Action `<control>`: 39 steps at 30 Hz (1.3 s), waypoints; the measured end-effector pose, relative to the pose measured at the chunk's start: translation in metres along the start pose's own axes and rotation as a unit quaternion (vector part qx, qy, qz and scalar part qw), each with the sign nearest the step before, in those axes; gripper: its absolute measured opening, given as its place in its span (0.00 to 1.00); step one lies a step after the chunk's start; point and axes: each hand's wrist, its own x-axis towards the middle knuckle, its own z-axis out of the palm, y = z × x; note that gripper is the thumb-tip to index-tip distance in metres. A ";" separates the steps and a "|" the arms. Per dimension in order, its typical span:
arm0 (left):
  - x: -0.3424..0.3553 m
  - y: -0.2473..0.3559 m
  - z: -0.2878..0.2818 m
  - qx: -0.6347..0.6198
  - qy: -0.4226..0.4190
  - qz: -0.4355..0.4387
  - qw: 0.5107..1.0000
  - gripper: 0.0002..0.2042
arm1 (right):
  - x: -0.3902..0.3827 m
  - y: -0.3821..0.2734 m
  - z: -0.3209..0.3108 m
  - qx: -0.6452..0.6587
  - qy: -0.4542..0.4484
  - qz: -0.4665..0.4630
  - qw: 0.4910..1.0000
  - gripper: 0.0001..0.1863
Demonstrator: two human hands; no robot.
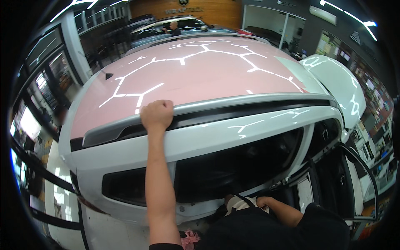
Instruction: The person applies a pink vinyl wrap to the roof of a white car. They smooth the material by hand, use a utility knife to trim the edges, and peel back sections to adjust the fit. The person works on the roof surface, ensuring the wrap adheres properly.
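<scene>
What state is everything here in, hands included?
Left hand: closed over the roof rail.
Roof rail: attached along the car roof.
Right hand: at the waist pouch; grip unclear.
Waist pouch: worn, partly hidden.
Car roof: mostly pink, pale green toward the front.
Front door: appears open.
Pink material: crumpled, partly hidden.
Ceiling lights: lit.

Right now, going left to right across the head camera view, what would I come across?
A white pillar, then the small black roof antenna, then your left hand up at the roof's edge, then your right hand at your waist, then the pale green hood.
</scene>
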 end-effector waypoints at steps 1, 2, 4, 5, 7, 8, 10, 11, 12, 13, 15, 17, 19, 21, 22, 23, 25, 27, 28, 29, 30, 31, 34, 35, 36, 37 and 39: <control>0.000 0.000 0.002 -0.006 -0.001 -0.002 1.000 0.18 | -0.005 -0.002 -0.001 -0.015 0.002 -0.005 1.000 0.21; -0.001 -0.001 0.001 -0.010 -0.001 -0.004 1.000 0.18 | -0.011 -0.006 -0.004 -0.032 0.003 -0.011 0.999 0.21; -0.001 -0.002 -0.001 -0.016 -0.021 -0.023 0.999 0.18 | -0.022 -0.010 -0.006 -0.087 0.020 -0.025 0.996 0.20; -0.001 -0.003 -0.002 -0.022 -0.031 -0.033 0.999 0.18 | -0.026 -0.011 -0.008 -0.128 0.036 -0.036 0.990 0.20; -0.002 -0.006 0.002 -0.026 -0.005 -0.022 0.999 0.18 | -0.027 -0.012 -0.012 -0.177 0.075 -0.053 0.980 0.19; -0.002 -0.005 0.000 -0.026 0.007 -0.016 1.000 0.19 | -0.025 -0.010 -0.008 -0.184 0.097 -0.059 0.976 0.19; -0.002 -0.003 -0.003 -0.027 -0.008 -0.016 0.999 0.18 | -0.019 -0.008 -0.007 -0.205 0.122 -0.088 0.967 0.19; -0.002 0.000 -0.004 -0.028 -0.017 -0.015 0.999 0.18 | -0.016 -0.007 -0.008 -0.219 0.125 -0.108 0.962 0.19; -0.002 0.001 -0.005 -0.033 -0.024 -0.018 0.999 0.18 | -0.014 -0.005 -0.009 -0.232 0.127 -0.128 0.956 0.19; -0.001 0.002 -0.007 -0.039 -0.031 -0.021 0.999 0.18 | -0.013 -0.002 -0.010 -0.234 0.144 -0.146 0.950 0.18; -0.001 0.001 -0.007 -0.041 -0.037 -0.019 0.998 0.18 | -0.016 -0.003 -0.013 -0.238 0.175 -0.184 0.938 0.16; -0.001 -0.002 -0.007 -0.034 -0.036 -0.009 0.999 0.18 | -0.026 -0.011 -0.027 -0.280 0.132 -0.210 0.927 0.16; -0.002 -0.006 -0.006 -0.036 -0.024 -0.003 0.999 0.18 | -0.057 -0.034 -0.046 -0.264 0.111 -0.228 0.931 0.15; -0.002 -0.006 -0.006 -0.038 -0.021 -0.007 0.999 0.18 | -0.092 -0.056 -0.065 -0.188 0.114 -0.233 0.947 0.14; -0.001 -0.004 -0.006 -0.040 -0.026 -0.011 0.999 0.18 | -0.112 -0.070 -0.074 -0.170 0.113 -0.236 0.950 0.13; 0.000 -0.001 -0.005 -0.041 -0.031 -0.014 0.999 0.18 | -0.133 -0.087 -0.082 -0.150 0.111 -0.239 0.953 0.12; 0.000 -0.001 -0.001 -0.052 0.002 -0.002 0.999 0.18 | -0.176 -0.120 -0.096 -0.143 0.107 -0.275 0.945 0.13; 0.000 -0.002 -0.001 -0.055 0.020 0.003 0.998 0.18 | -0.217 -0.151 -0.107 -0.166 0.097 -0.342 0.920 0.14; -0.005 -0.008 0.004 -0.051 0.015 -0.002 0.999 0.18 | -0.227 -0.165 -0.112 -0.168 0.061 -0.383 0.906 0.18; -0.004 -0.009 0.004 -0.052 0.014 -0.005 0.999 0.18 | -0.254 -0.178 -0.118 -0.150 0.045 -0.409 0.899 0.18; -0.004 -0.009 0.001 -0.045 -0.004 -0.014 0.999 0.17 | -0.280 -0.190 -0.125 -0.132 0.028 -0.436 0.890 0.17; -0.003 -0.006 0.001 -0.042 -0.023 -0.022 0.999 0.17 | -0.299 -0.195 -0.135 -0.120 0.030 -0.490 0.863 0.16; -0.002 -0.004 -0.001 -0.032 -0.037 -0.024 0.999 0.17 | -0.337 -0.212 -0.171 -0.100 0.067 -0.665 0.737 0.08; -0.002 -0.004 0.000 -0.027 -0.033 -0.022 0.999 0.17 | -0.349 -0.212 -0.181 -0.034 0.067 -0.642 0.763 0.08; -0.002 -0.006 0.000 -0.026 -0.018 -0.017 0.999 0.17 | -0.359 -0.216 -0.199 -0.021 0.078 -0.638 0.765 0.09; -0.002 -0.006 0.003 -0.027 -0.004 -0.010 1.000 0.17 | -0.366 -0.218 -0.217 0.016 0.095 -0.660 0.745 0.08; -0.001 -0.006 0.006 -0.028 0.014 -0.002 1.000 0.18 | -0.373 -0.219 -0.257 0.079 0.161 -0.667 0.723 0.08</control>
